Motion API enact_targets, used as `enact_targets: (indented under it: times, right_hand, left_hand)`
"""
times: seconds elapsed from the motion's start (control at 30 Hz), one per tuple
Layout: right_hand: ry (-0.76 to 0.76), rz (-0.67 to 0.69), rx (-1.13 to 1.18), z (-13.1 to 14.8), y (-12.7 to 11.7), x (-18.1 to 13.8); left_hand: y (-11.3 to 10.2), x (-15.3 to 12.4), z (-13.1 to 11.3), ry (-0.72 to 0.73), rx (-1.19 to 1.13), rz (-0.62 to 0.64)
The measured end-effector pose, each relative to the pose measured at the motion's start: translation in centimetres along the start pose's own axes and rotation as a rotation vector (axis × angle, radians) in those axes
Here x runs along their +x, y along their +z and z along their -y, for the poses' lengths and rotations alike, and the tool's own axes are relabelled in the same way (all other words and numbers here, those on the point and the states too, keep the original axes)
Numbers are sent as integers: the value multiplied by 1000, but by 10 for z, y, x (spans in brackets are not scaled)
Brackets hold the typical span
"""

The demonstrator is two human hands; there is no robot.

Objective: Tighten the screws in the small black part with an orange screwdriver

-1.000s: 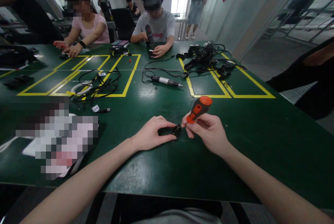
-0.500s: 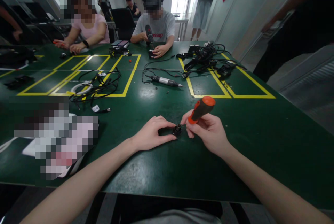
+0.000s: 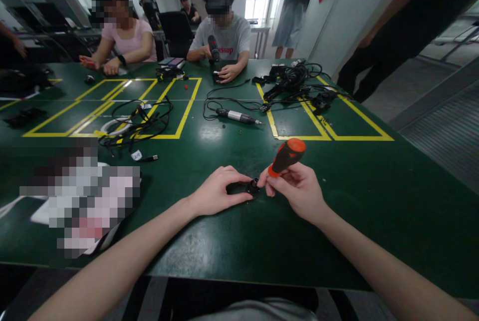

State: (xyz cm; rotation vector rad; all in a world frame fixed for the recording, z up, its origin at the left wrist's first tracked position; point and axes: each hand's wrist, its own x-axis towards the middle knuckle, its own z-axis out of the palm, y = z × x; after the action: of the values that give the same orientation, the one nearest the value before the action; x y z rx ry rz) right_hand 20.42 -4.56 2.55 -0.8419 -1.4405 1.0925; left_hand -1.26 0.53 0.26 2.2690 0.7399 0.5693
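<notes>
A small round black part point(image 3: 252, 188) with a raised centre rests on the green table point(image 3: 209, 246). Thumb and forefinger of my left hand point(image 3: 217, 190) pinch it from the left side. My right hand point(image 3: 297, 186) is closed around a screwdriver point(image 3: 287, 156) with an orange and black handle, which leans with its butt end up and to the right. Its shaft is hidden behind my fingers. The right fingertips are right beside the black part; whether they touch it I cannot tell.
A pen-shaped electric tool point(image 3: 239, 117) lies ahead with its cord. Tangled black cables point(image 3: 145, 121) sit left, and a cable heap point(image 3: 292, 81) right, near yellow tape lines. Blurred flat items point(image 3: 101, 206) lie left. Across the table, a co-worker point(image 3: 224, 36) holds a power driver point(image 3: 213, 48).
My right hand and the screwdriver have shifted slightly left, closer to the black part. My left hand stays in place. At the right, a standing person has moved left.
</notes>
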Motion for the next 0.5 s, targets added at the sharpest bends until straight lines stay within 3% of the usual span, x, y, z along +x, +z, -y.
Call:
enact_targets:
  times: [0.5]
  right_hand:
    - [1,-27,93,-2,-2,0]
  left_hand:
    - [0,1,0,32,-3,-25]
